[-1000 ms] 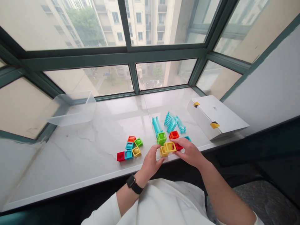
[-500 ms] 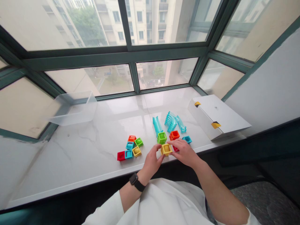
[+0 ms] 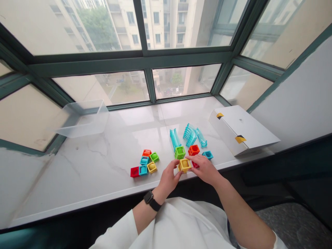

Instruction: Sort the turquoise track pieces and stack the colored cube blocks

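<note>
Along the front edge of the marble counter [image 3: 77,180], the left hand [image 3: 168,180] and right hand [image 3: 203,169] grip a yellow square block [image 3: 185,165]; a clear plastic tub [image 3: 83,119] sits back left, a white box [image 3: 241,129] right.

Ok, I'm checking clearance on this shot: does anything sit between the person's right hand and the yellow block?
Nothing blocks it. The right hand is in contact with the yellow square block at its right side, its fingers passing over a red block that lies partly under them, beside the yellow one.
</note>
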